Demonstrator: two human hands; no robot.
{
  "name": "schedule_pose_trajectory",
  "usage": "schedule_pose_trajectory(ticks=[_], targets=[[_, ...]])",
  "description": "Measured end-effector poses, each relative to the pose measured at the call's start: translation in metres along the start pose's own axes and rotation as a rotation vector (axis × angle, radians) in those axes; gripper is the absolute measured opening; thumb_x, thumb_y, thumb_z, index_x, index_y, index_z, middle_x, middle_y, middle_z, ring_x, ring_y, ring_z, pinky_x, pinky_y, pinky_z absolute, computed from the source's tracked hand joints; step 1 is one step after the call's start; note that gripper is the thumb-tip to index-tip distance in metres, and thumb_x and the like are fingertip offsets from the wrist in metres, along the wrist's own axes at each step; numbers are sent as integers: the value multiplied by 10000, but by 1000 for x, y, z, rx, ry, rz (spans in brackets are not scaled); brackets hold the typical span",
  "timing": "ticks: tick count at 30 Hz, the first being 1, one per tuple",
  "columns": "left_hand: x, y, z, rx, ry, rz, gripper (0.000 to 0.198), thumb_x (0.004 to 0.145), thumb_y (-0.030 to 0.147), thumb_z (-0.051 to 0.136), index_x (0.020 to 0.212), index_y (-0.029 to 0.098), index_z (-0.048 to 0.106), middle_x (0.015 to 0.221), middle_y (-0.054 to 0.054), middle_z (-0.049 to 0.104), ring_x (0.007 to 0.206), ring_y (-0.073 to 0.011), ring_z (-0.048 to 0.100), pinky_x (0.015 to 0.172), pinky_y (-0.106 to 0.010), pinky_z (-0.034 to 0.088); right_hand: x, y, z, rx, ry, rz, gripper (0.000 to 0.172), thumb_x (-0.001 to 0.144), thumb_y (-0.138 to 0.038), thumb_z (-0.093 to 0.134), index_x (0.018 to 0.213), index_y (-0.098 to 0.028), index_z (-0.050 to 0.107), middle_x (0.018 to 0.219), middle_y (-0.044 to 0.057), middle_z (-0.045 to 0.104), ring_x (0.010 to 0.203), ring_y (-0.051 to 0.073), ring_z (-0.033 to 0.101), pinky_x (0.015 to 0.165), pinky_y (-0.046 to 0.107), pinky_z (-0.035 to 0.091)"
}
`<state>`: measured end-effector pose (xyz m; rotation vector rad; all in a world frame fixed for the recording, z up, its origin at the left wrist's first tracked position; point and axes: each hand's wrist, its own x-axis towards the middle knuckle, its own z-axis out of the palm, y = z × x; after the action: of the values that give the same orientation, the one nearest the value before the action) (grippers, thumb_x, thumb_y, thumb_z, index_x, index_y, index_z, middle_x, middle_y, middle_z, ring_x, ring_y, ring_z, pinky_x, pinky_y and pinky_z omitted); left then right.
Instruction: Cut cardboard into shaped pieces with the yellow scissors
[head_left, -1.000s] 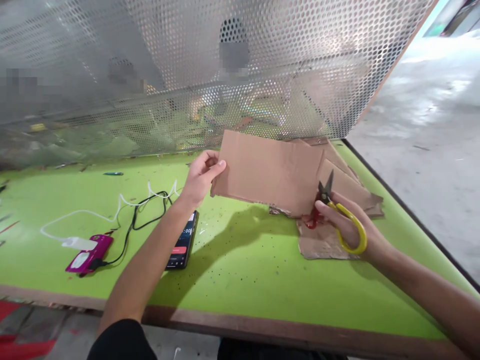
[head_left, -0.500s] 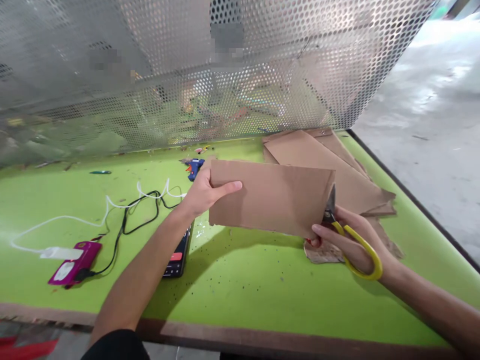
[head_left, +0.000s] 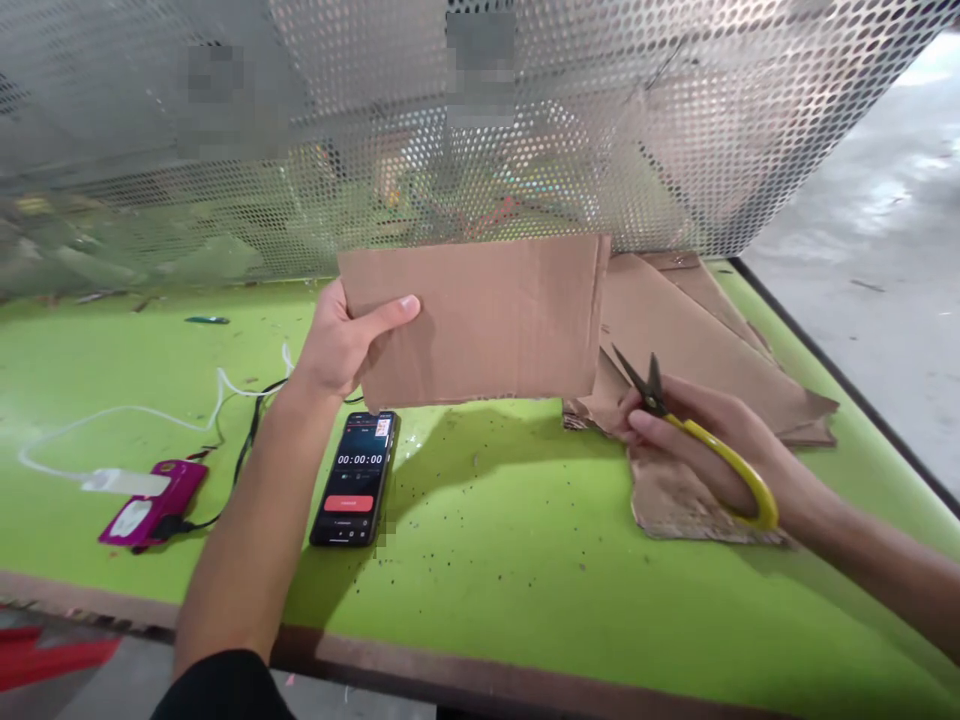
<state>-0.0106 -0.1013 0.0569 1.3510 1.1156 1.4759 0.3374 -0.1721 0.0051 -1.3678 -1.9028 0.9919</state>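
My left hand (head_left: 341, 340) grips a rectangular piece of brown cardboard (head_left: 487, 320) by its left end, thumb on the near face and the other fingers hidden behind. The piece is held up above the green table. My right hand (head_left: 697, 430) is closed around yellow-handled scissors (head_left: 651, 385). Their dark blades are parted and point up and left, apart from the cardboard's right edge. Under and behind the right hand lie more cardboard sheets (head_left: 697, 340) and a small, ragged cardboard scrap (head_left: 675, 500).
A phone (head_left: 352, 480) with a lit timer screen lies on the green table (head_left: 480, 620). To its left are a magenta power strip (head_left: 161, 500), a white cable (head_left: 127, 412) and a black cable. A perforated metal panel (head_left: 525, 120) slants along the back.
The cardboard and my left hand have moved up and left, away from the scissors. The scissor blades, closely together at the cardboard's right edge before, now stand apart from it and spread.
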Motion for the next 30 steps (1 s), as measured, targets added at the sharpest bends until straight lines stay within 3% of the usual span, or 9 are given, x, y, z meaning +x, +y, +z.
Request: schedule_pose_trajectory(ticks=[3,7,14,25,30], targets=[[0,1,-4,-3,8,13,337,636,221,917,932,183,760,932,-45,795,806,-198,719,722,-326,612,29,-15,-12,-103,-104,-27,400,962,-586,534,826,-223,630,674,14,636,506,141,557,443,272,451],[-1,0,-6,49,-7,21,353,636,256,912,949,192,762,947,-46,787,837,-221,735,737,-344,624,53,-27,-20,-226,-56,-96,429,973,-607,492,797,-229,592,689,17,622,592,158,574,507,278,402],[2,-10,-6,199,-31,-73,387,623,342,885,954,194,749,958,-82,762,906,-306,739,787,-434,621,54,-17,-13,-277,9,-144,395,967,-539,519,716,-234,520,573,-24,524,522,132,500,519,273,362],[2,-18,-4,203,-61,-127,384,609,353,905,936,213,759,984,-76,781,874,-287,745,744,-389,626,57,-14,-9,-244,-24,-111,480,964,-584,501,647,-227,452,544,-28,468,504,122,438,505,271,339],[4,-15,-11,171,-78,-183,430,588,327,934,952,184,755,991,-74,798,792,-217,737,655,-294,614,58,-12,-17,-297,-94,-188,460,967,-565,534,674,-219,455,572,-39,460,534,114,408,528,271,321]])
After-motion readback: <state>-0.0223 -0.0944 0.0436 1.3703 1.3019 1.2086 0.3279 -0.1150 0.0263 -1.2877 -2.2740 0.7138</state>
